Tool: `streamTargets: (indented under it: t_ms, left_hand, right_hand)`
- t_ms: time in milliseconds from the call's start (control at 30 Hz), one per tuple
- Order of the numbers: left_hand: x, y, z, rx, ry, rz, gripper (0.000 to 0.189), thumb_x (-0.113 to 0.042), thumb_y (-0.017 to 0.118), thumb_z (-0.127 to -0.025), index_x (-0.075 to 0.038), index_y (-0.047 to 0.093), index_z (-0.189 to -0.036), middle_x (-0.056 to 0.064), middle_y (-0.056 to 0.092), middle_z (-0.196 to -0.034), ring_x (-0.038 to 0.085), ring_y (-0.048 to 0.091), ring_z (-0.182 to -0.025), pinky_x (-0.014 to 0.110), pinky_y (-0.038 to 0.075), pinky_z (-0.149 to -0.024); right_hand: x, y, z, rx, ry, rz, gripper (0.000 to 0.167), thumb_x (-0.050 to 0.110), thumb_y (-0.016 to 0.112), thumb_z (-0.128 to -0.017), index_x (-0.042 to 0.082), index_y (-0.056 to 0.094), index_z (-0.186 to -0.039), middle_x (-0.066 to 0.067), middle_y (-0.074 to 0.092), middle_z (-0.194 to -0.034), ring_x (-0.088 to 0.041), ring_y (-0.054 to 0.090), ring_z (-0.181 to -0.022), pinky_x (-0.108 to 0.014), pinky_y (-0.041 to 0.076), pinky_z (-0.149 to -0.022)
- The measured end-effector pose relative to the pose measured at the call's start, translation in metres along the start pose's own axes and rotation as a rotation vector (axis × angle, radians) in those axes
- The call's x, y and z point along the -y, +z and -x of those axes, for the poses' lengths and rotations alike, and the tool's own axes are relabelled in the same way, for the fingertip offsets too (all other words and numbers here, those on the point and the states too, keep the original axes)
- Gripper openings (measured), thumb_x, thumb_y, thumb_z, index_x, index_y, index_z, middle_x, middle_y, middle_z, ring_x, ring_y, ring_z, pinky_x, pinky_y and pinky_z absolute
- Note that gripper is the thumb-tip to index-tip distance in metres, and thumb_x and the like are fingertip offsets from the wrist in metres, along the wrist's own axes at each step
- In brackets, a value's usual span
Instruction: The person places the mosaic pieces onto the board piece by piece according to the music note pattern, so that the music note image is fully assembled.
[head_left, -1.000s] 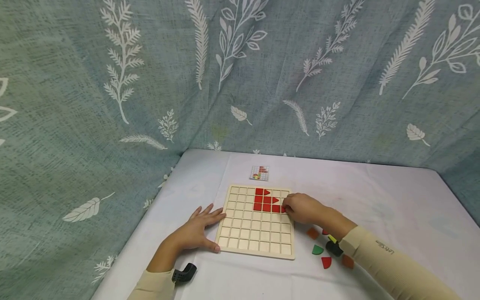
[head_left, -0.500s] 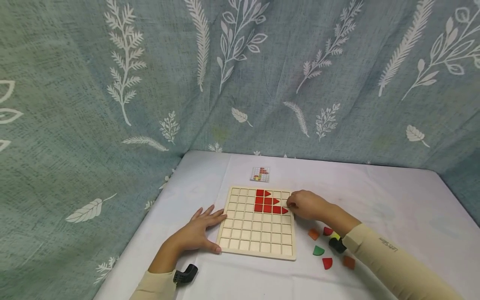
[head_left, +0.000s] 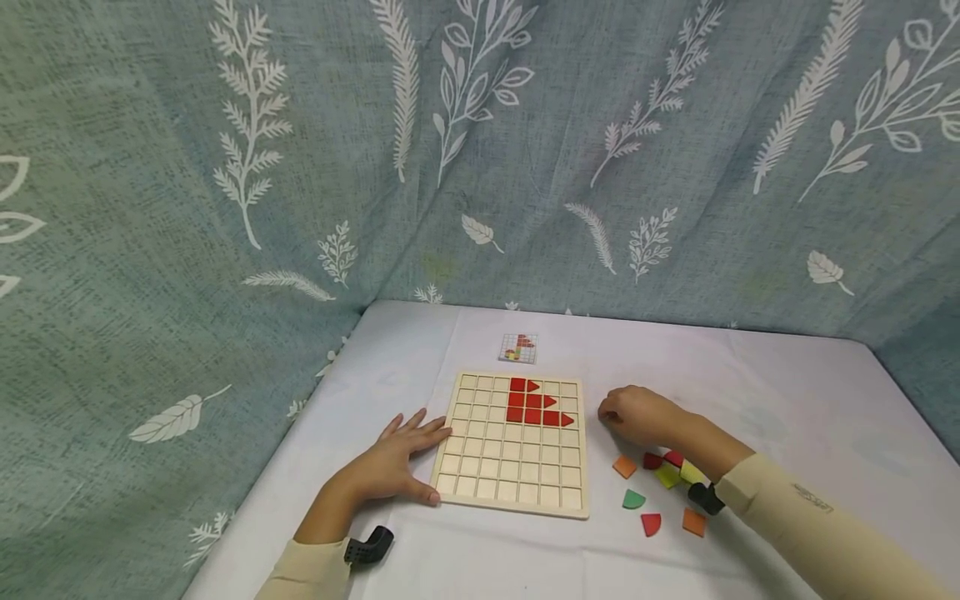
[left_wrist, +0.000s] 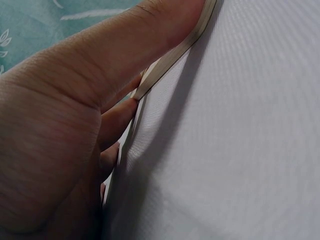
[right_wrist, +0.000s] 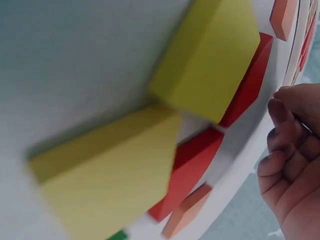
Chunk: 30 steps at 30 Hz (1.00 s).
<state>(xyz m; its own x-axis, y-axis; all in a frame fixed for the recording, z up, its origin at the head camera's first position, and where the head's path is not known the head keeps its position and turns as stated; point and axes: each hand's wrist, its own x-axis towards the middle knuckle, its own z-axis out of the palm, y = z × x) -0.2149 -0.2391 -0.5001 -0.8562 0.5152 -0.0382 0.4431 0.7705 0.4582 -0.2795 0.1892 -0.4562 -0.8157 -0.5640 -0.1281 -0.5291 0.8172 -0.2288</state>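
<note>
Grey-green cloth with white leaf prints backs a white-covered counter. On the right sleeve we see small lettering, too blurred to read; the printed card beyond the board shows a coloured pattern on a grid. Our left hand lies released, fingers spread, touching the left edge of the wooden board, thumb at its near corner. Our right hand is curled in, holding nothing that we can see, off the board's right edge, a strip of white between. Red pieces form three rows in the board's far half; loose pieces lie to its right, near our right wrist.
</note>
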Motion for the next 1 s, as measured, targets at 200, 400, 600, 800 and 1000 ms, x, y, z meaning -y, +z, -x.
streamTargets:
  t_ms: [200,400,600,800,1000]
  left_hand:
    - [-0.001,-0.001,-0.002,-0.007,-0.015,0.015,0.115,-0.075,0.077,-0.05,-0.025,0.044,-0.148,-0.007,0.03,-0.155,0.024,0.008,-0.147,0.051,-0.004,-0.116]
    - [-0.002,0.0,-0.001,0.001,-0.017,0.011,0.114,-0.074,0.077,-0.051,-0.024,0.044,-0.148,-0.007,0.03,-0.156,0.025,0.008,-0.147,0.052,-0.003,-0.116]
    - [-0.002,0.0,0.0,-0.002,-0.007,0.013,0.114,-0.074,0.078,-0.051,-0.024,0.044,-0.148,-0.007,0.03,-0.156,0.025,0.008,-0.147,0.052,-0.004,-0.116]
    - [-0.001,0.001,-0.001,-0.001,-0.009,0.006,0.114,-0.074,0.077,-0.051,-0.025,0.044,-0.148,-0.007,0.03,-0.156,0.024,0.008,-0.147,0.052,-0.004,-0.116]
    - [-0.001,0.001,-0.001,-0.002,-0.012,0.009,0.115,-0.074,0.077,-0.051,-0.024,0.044,-0.148,-0.006,0.031,-0.156,0.026,0.009,-0.147,0.053,-0.003,-0.116]
  right_hand:
    - [-0.009,-0.004,0.013,-0.015,0.01,0.008,0.014,0.015,0.069,-0.09,0.012,0.075,-0.103,0.003,0.069,-0.1,-0.019,0.064,-0.1,-0.04,0.053,-0.09]
    - [-0.012,-0.005,0.024,0.006,0.061,-0.04,0.014,0.015,0.069,-0.09,0.013,0.075,-0.102,0.004,0.069,-0.1,-0.018,0.063,-0.098,-0.042,0.053,-0.09]
    - [-0.014,-0.004,0.034,0.021,0.105,-0.069,0.015,0.018,0.072,-0.087,0.015,0.075,-0.102,0.004,0.069,-0.099,-0.015,0.061,-0.091,-0.041,0.054,-0.088]
    - [-0.019,-0.006,0.045,0.017,0.095,-0.116,0.015,0.014,0.072,-0.087,0.013,0.075,-0.102,0.003,0.068,-0.1,-0.018,0.061,-0.093,-0.044,0.053,-0.089]
    - [-0.029,-0.008,0.055,0.005,0.076,-0.144,0.015,0.012,0.071,-0.087,0.012,0.074,-0.102,0.005,0.068,-0.098,-0.019,0.061,-0.096,-0.044,0.053,-0.088]
